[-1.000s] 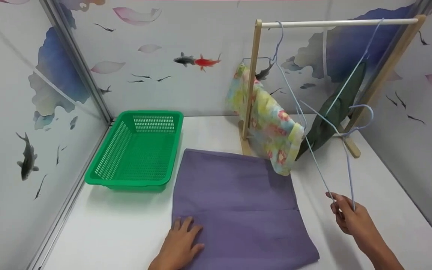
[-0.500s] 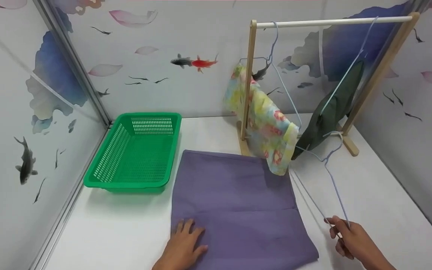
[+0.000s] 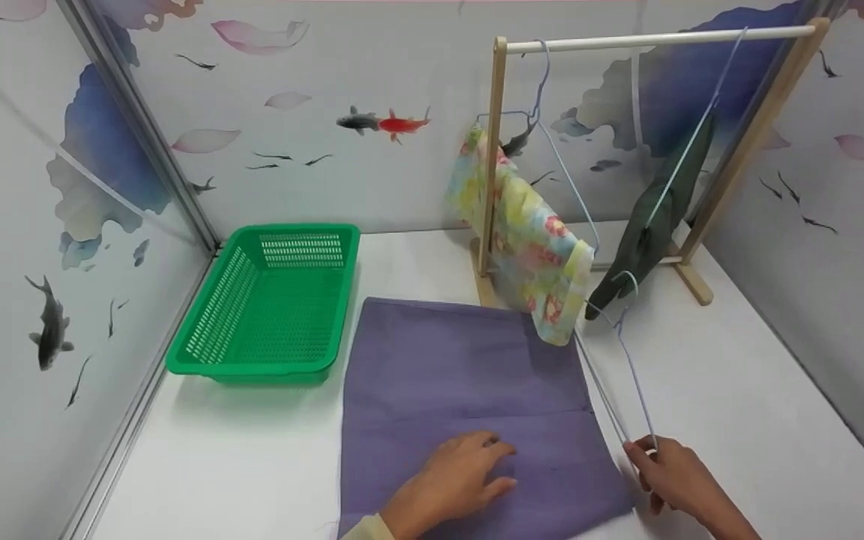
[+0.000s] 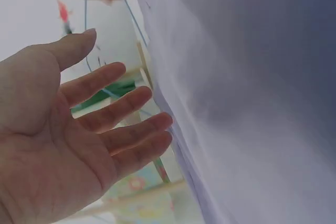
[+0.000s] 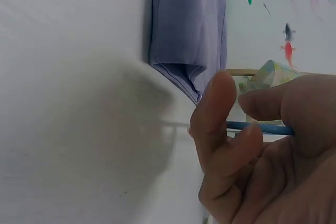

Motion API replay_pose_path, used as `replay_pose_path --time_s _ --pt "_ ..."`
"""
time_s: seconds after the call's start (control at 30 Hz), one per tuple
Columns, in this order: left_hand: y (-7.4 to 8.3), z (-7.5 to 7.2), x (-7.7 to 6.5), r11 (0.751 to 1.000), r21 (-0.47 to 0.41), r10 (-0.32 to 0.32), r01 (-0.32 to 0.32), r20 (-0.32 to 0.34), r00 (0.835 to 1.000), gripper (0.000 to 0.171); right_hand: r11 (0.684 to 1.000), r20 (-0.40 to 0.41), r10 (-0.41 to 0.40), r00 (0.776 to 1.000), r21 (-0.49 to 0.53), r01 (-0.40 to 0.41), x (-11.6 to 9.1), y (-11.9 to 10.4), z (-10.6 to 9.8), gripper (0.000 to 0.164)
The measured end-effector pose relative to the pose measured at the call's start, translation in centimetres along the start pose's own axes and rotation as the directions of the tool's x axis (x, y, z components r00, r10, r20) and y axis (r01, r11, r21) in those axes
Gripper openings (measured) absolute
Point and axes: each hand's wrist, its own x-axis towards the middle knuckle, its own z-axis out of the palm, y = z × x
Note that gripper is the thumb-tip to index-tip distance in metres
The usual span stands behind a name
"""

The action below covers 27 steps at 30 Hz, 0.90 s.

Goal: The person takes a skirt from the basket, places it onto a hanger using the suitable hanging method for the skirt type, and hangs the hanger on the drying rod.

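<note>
A folded purple cloth point(image 3: 454, 367) lies flat on the white table. Over its lower half is my left hand point(image 3: 451, 480); in the left wrist view its fingers point(image 4: 128, 108) are spread and hold nothing, with the palm visible. Beside the cloth's right edge, my right hand point(image 3: 676, 476) pinches a light-blue wire hanger point(image 3: 636, 375) by its bottom bar. The hanger's hook points away, near the hanging dark green garment point(image 3: 653, 217). In the right wrist view, the blue wire point(image 5: 270, 128) passes between thumb and fingers, and a folded corner of the purple cloth point(image 5: 184, 40) shows behind.
A wooden rack point(image 3: 490, 165) with a white rail point(image 3: 657, 40) stands at the back right. From it hang a floral yellow cloth point(image 3: 544, 247) and the green garment, both on wire hangers. A green plastic basket point(image 3: 274, 300) sits at the left. Printed walls enclose the table.
My right hand has brought the hanger down and leftward, closer to the cloth's edge. The left hand has moved right from the cloth's left side to over its middle.
</note>
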Motion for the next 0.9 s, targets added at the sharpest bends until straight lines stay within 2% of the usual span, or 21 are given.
replay_pose_path --time_s 0.13,0.27,0.33,0.47,0.6,0.73,0.83,0.9 --pt "1.2 0.7 1.9 0.995 0.068 0.076 -0.075 -0.017 0.997 0.038 0.995 0.0 0.02 1.0 -0.102 -0.019 -0.2 -0.2 0.0 0.039" --pt "2.8 2.0 3.3 0.981 0.167 0.108 -0.102 -0.026 0.994 0.034 0.976 0.004 0.063 0.998 -0.209 -0.06 -0.6 -0.4 0.1 0.037" --pt "3.8 2.6 3.8 0.975 0.194 0.114 -0.109 -0.013 0.993 0.031 0.964 0.014 0.076 0.997 -0.255 -0.07 -0.9 -0.3 0.3 0.038" --pt "5.8 3.9 4.8 0.971 0.194 0.131 -0.137 0.044 0.99 0.029 0.943 0.027 0.07 0.997 -0.327 -0.058 -1.3 0.0 0.6 0.039" --pt "7.1 5.1 5.6 0.96 0.239 0.123 -0.143 0.095 0.988 0.035 0.933 0.045 0.055 0.997 -0.359 -0.035 -1.6 0.3 0.9 0.037" --pt "7.7 6.2 6.1 0.941 0.314 0.1 -0.13 0.112 0.989 0.035 0.931 0.069 0.044 0.997 -0.364 -0.016 -1.8 0.3 1.0 0.034" --pt "7.8 6.7 6.2 0.936 0.328 0.102 -0.124 0.084 0.991 0.025 0.935 0.075 0.05 0.996 -0.355 -0.02 -1.9 0.3 1.2 0.034" --pt "7.6 6.7 6.2 0.943 0.309 0.114 -0.122 0.044 0.993 0.016 0.939 0.075 0.061 0.995 -0.341 -0.032 -2.0 0.3 1.3 0.033"
